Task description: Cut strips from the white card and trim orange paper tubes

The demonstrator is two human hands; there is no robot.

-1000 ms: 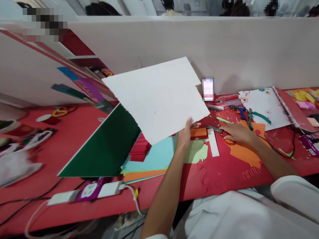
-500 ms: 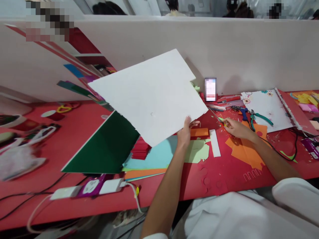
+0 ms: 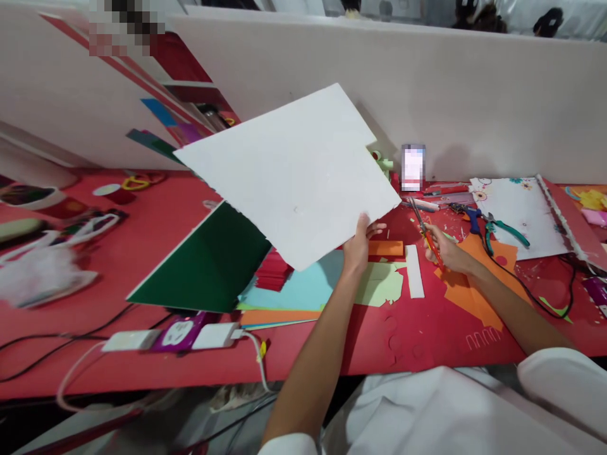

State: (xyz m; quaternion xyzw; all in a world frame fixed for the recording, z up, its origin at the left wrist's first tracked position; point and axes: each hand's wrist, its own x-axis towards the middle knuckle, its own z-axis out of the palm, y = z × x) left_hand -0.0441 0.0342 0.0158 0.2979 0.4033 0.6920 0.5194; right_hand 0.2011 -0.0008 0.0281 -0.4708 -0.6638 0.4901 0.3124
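While left hand (image 3: 359, 245) holds board (image 3: 289, 177), right hand (image 3: 448, 248) scissors (image 3: 429, 238), red tub (image 3: 67, 206), contents (image 3: 29, 195) dark

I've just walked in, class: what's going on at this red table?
A person's left hand holds a white board by its lower edge. Their right hand holds scissors, the blades near the board's right corner. On the red table are orange paper and a white strip.
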